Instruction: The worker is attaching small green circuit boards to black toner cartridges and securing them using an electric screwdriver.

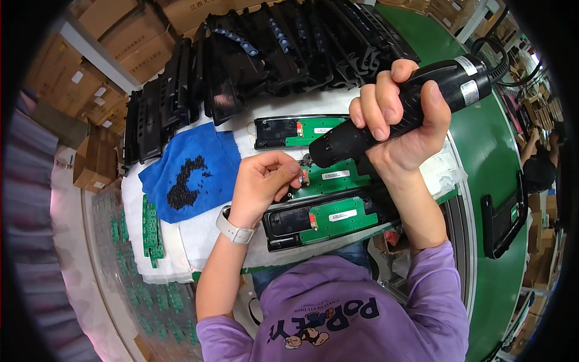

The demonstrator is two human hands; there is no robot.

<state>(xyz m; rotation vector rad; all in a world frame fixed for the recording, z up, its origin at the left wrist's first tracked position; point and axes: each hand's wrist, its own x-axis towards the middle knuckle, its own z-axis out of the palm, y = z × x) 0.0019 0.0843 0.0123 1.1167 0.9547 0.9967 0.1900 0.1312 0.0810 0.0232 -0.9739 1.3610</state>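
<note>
My right hand (403,123) is wrapped round a black corded electric screwdriver (341,143), its nose pointing left and down. Close to that tip, my left hand (262,181) has thumb and fingers pinched together; whatever they hold is too small to make out. Below both hands lies a green circuit board (350,183) in a black housing, partly covered by my fingers and the tool. A second housing with a board (341,216) sits nearer me, and a third board (316,130) in its housing lies farther away.
Left of the housings, a blue cloth (218,151) carries a pile of small black screws (183,190). Bare green boards (152,232) lie at the left edge. Black plastic housings (253,72) stand in a row behind. A black frame (491,232) rests on the green surface (482,163) at right.
</note>
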